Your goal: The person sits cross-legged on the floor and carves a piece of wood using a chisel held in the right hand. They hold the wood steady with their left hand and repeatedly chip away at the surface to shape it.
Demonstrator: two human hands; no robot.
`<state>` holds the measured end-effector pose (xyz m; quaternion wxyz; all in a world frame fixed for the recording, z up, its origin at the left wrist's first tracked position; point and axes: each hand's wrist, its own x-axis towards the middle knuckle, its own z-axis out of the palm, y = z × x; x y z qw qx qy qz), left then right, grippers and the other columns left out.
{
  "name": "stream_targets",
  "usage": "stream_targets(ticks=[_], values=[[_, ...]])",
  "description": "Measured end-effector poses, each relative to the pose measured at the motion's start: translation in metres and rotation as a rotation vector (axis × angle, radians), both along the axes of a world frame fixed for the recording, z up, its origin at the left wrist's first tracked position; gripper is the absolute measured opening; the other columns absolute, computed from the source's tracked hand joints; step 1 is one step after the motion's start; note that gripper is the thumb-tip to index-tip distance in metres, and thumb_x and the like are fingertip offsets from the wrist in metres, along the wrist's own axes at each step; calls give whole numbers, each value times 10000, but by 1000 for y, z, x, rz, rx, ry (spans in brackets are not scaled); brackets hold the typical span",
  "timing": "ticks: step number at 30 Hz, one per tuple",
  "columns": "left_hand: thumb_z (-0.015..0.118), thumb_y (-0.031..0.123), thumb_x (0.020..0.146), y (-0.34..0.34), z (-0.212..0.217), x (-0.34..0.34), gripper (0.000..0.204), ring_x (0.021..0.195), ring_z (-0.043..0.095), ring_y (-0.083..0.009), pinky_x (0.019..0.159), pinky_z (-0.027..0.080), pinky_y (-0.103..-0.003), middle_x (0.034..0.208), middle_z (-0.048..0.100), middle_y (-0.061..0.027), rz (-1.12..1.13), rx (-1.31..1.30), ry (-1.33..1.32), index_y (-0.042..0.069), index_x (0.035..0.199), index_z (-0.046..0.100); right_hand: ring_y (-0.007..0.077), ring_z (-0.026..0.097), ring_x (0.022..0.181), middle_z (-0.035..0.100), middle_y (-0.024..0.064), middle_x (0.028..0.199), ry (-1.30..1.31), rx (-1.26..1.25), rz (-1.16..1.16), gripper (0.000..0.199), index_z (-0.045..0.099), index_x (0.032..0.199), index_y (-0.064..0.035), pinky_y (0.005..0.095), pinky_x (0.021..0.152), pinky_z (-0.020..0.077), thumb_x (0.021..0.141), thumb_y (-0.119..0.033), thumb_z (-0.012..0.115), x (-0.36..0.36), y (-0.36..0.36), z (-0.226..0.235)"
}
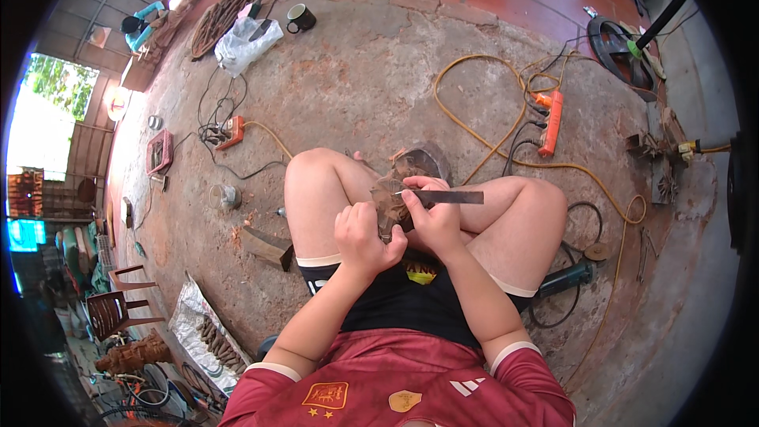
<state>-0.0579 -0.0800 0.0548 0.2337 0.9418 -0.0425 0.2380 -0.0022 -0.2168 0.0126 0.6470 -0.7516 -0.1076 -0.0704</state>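
Between my bent legs sits a brown carved wooden piece (387,199), its detail too small to make out. My left hand (365,233) is closed at its near left side, with the thumb pressed toward the wood. In my right hand (436,221), the fingers pinch a flat, dark, strip-shaped carving tool (465,198). Its pale tip points left at the wood, and its blunt end sticks out to the right. Just beyond the carving is a dark rounded block (431,160) with wood shavings about it. My fingers partly hide the carving.
An orange power strip (551,122) with a looping yellow cord (494,146) lies ahead right. Left are another orange socket box (231,133), a glass jar (224,196) and a wooden wedge (266,247). A mug (300,18) stands farther off. A green power tool (565,278) lies by my right knee.
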Motion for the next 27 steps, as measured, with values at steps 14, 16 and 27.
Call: stream_targets(ticks=[14,16,27], values=[[640,237,660,-6,6,1,362,671,512,-365,643,401,-450,741,528,-175,-19,-7,45,-17,898,542,200,639,827,702,102,913,251,106,28,146,690,911,-3,325,733,494,824,-116,721,11,-6,-3],[640,235,660,-7,8,1,358,673,513,-364,644,401,-450,743,527,-176,-20,2,57,-16,895,541,142,627,826,700,85,951,410,160,87,119,682,895,-5,275,715,487,844,-107,718,15,-11,-2],[660,215,680,-3,21,26,352,767,551,-380,711,437,-461,806,552,-192,-152,12,119,-9,919,530,101,614,855,699,69,959,329,163,269,114,689,933,-20,262,749,493,848,-87,724,46,-32,7]])
